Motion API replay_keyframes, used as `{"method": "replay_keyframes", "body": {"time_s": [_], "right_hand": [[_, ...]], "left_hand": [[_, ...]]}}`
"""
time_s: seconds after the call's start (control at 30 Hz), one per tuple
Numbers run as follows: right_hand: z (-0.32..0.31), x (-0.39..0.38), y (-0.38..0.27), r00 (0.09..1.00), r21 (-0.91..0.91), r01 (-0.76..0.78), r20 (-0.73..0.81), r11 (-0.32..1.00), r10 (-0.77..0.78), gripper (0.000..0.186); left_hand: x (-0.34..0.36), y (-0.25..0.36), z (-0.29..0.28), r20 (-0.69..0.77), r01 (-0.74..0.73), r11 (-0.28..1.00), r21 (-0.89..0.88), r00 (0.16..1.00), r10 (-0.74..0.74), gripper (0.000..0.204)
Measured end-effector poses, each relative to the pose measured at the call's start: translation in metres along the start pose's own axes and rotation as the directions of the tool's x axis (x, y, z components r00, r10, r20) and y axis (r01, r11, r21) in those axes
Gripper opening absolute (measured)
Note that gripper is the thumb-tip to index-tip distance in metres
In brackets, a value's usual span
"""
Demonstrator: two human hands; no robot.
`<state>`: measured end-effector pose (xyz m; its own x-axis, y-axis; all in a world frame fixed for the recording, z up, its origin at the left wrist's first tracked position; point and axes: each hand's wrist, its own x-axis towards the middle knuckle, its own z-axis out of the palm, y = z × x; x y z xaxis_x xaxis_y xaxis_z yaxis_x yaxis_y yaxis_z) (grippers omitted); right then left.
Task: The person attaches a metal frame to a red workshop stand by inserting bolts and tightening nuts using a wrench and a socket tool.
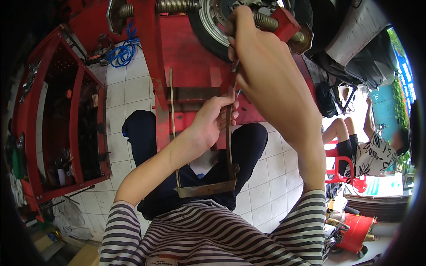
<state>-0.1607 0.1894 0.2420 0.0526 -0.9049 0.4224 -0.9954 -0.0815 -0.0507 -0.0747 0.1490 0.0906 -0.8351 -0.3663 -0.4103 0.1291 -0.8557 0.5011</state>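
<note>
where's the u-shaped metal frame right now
In the head view, the metal frame is at the centre, its closed end near the striped shirt; the left hand grips its right side.

The head-worn fisheye view looks steeply down at close range over the left hand (216,113) and nearer right hand (268,64).

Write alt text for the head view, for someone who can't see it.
A person's left hand grips one side of a U-shaped metal frame; the right hand, fingers partly hidden, is near that side's far end. Beyond are a red stand and a wheel.
</note>
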Motion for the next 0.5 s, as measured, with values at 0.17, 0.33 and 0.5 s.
{"method": "replay_keyframes", "body": {"time_s": [0.17,0.33,0.5], "right_hand": [[-0.008,0.006,-0.005,0.995,-0.063,0.090,-0.040,0.994,-0.093,0.045],[-0.004,-0.005,0.003,0.999,0.040,-0.044,-0.019,0.998,0.045,0.041],[-0.002,-0.013,-0.009,0.991,0.084,-0.134,-0.015,0.987,0.135,0.040]], "left_hand": [[-0.001,0.000,0.001,-0.063,-0.021,1.000,-0.007,0.998,0.021,0.017],[0.002,-0.001,0.001,0.006,-0.013,1.000,0.007,1.000,0.012,0.018],[-0.008,0.003,0.011,-0.084,-0.021,1.000,0.010,0.996,0.022,0.016]]}}
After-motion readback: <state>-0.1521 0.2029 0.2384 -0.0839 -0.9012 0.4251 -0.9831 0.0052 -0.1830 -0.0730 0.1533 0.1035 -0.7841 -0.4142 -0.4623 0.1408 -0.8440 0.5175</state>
